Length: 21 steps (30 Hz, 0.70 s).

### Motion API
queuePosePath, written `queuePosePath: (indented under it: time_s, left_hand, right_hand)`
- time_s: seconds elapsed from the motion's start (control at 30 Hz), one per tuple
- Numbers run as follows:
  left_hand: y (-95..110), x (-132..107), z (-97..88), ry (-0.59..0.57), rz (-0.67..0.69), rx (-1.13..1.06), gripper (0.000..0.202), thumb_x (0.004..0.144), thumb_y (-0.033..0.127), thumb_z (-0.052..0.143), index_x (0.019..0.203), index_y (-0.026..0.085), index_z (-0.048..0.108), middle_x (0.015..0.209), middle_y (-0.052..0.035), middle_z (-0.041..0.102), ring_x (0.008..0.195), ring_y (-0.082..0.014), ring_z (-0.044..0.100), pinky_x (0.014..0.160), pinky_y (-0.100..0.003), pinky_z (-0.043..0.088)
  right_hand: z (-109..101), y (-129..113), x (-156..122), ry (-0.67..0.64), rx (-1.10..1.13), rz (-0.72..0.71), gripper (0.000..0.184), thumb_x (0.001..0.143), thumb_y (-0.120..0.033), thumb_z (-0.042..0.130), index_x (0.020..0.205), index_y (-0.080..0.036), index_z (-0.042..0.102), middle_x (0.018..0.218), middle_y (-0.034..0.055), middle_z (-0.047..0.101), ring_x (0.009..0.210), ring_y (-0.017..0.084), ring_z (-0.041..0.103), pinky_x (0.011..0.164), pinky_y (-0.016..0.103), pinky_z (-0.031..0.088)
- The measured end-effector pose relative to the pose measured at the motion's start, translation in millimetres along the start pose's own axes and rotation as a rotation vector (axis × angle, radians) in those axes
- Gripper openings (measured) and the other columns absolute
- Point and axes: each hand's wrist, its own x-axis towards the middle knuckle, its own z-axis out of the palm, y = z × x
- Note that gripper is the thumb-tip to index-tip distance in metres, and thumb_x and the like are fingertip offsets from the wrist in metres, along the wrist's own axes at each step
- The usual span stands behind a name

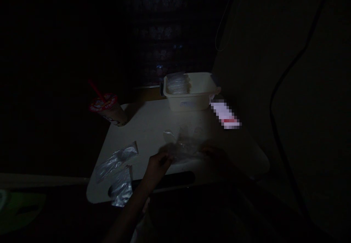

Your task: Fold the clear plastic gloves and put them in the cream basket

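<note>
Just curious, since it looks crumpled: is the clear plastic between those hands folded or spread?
Spread loosely, not folded: the clear plastic bunches between the left hand and right hand, its far edge fanning out.

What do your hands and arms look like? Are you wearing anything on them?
Both hands are bare, with no gloves. The left hand leads back to a bare forearm, and no sleeve shows on it. The right hand is deep in shadow, so it is hard to see. Dim light could hide a ring or watch.
</note>
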Motion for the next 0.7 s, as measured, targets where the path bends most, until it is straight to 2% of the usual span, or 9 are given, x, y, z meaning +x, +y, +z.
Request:
queuePosePath:
  time_s: [0.07, 0.2, 0.5, 0.7]
  left_hand:
    - [0.8, 1.7, 0.8, 0.001, -0.085, -0.056, 0.019, 0.066, 0.030, 0.050, 0.054, 0.016, 0.051, 0.046, 0.0043, 0.051, 0.044, -0.0083, 0.049, 0.043, -0.018, 0.039]
    - [3.9, 3.4, 0.8, -0.041, -0.223, -0.255, 0.021, 0.065, 0.035, 0.051, 0.061, 0.015, 0.048, 0.045, 0.0057, 0.048, 0.037, -0.0073, 0.046, 0.035, -0.017, 0.037]
    - [5.0, 5.4, 1.3, -0.049, -0.204, -0.305, 0.024, 0.067, 0.039, 0.049, 0.066, 0.016, 0.046, 0.040, 0.0078, 0.043, 0.034, -0.0072, 0.046, 0.033, -0.017, 0.037]
    - [3.5, 8.7, 1.8, -0.063, -0.193, -0.288, 0.024, 0.068, 0.039, 0.048, 0.066, 0.015, 0.046, 0.039, 0.0085, 0.042, 0.030, -0.0055, 0.041, 0.030, -0.015, 0.034]
  right_hand:
    - [-0.2, -3.0, 1.3, 0.009, 0.006, 0.049, 0.021, 0.068, -0.027, 0.044, 0.074, -0.018, 0.061, 0.078, 0.0042, 0.065, 0.073, 0.019, 0.060, 0.066, 0.031, 0.047]
    - [0.6, -6.4, 2.1, 0.014, 0.049, 0.094, 0.020, 0.069, -0.029, 0.046, 0.075, -0.018, 0.061, 0.078, 0.0034, 0.065, 0.073, 0.018, 0.059, 0.066, 0.029, 0.046]
    - [-4.7, -14.3, 4.2, -0.053, 0.119, 0.185, 0.018, 0.067, -0.029, 0.046, 0.069, -0.016, 0.059, 0.073, 0.0025, 0.063, 0.069, 0.015, 0.057, 0.064, 0.026, 0.043]
    - [-1.0, -10.7, 4.3, -0.028, 0.197, 0.195, 0.016, 0.065, -0.029, 0.048, 0.068, -0.018, 0.058, 0.070, 0.0015, 0.062, 0.068, 0.015, 0.056, 0.063, 0.026, 0.042]
